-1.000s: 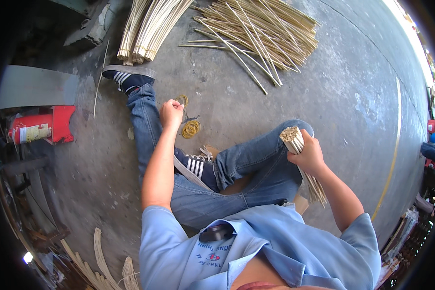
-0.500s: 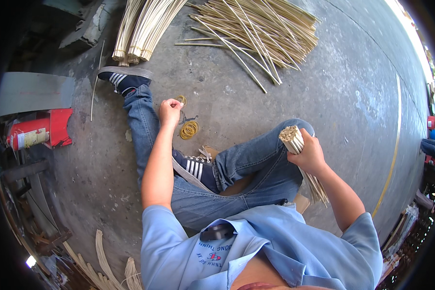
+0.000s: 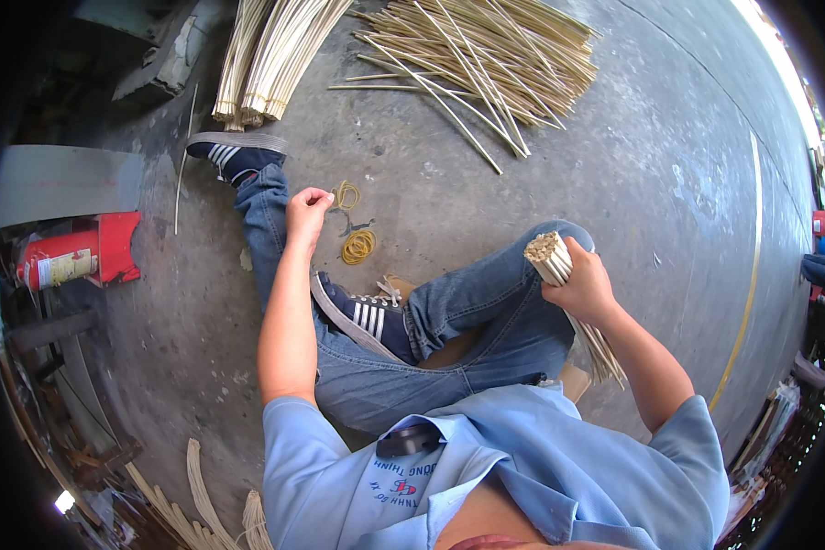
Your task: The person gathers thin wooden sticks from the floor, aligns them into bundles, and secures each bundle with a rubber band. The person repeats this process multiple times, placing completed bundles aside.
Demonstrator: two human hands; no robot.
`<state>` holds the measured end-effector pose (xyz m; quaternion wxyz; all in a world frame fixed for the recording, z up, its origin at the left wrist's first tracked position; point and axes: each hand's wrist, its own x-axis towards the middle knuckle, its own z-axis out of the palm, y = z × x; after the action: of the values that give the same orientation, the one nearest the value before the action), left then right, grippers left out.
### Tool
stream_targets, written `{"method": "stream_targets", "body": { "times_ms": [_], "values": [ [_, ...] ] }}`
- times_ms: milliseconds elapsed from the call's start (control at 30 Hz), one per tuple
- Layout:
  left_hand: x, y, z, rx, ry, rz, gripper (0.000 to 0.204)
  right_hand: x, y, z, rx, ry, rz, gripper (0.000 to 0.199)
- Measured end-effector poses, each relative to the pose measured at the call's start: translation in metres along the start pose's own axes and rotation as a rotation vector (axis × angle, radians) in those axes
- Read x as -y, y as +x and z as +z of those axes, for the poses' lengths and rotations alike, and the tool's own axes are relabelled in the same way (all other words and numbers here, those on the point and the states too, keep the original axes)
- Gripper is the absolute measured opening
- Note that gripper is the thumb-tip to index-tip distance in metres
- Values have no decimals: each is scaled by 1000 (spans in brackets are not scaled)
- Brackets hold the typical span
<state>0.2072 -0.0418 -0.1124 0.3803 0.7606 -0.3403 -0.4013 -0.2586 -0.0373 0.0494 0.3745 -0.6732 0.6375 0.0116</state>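
I sit on a concrete floor [image 3: 669, 183] in blue jeans and dark sneakers. My right hand [image 3: 582, 286] grips a bundle of pale thin sticks [image 3: 561, 275], its cut ends up above my right knee. My left hand [image 3: 308, 207] is stretched out over my left leg, fingers pinched on a yellow rubber band [image 3: 345, 193]. A small heap of yellow rubber bands [image 3: 358, 245] lies on the floor just right of that hand.
A loose pile of sticks [image 3: 486, 55] lies ahead, with tied bundles of pale strips [image 3: 270, 55] to its left. A red fire extinguisher [image 3: 73, 261] lies at the left. More strips [image 3: 202, 504] lie at the lower left. A yellow line [image 3: 752, 275] curves along the floor on the right.
My left hand has lifted slightly from the heap of rubber bands, pulling one band up and to the left. My right hand has kept the stick bundle still.
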Motion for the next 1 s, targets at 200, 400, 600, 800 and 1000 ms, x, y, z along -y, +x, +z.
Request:
{"method": "stream_targets", "body": {
  "times_ms": [200,400,600,800,1000],
  "values": [
    [0,-1,1,-25,3,13,11,1,0,-2,8,5,5,40],
    [4,3,0,-120,-224,-5,29,1,0,-1,6,-15,-8,41],
    [-1,7,3,-128,-429,82,28,1,0,-1,12,-14,15,41],
    [5,11,5,-74,-104,180,14,3,1,-2,14,-29,12,42],
    [16,5,26,-22,549,339,12,2,0,0,-8,-36,0,41]
  ]
}}
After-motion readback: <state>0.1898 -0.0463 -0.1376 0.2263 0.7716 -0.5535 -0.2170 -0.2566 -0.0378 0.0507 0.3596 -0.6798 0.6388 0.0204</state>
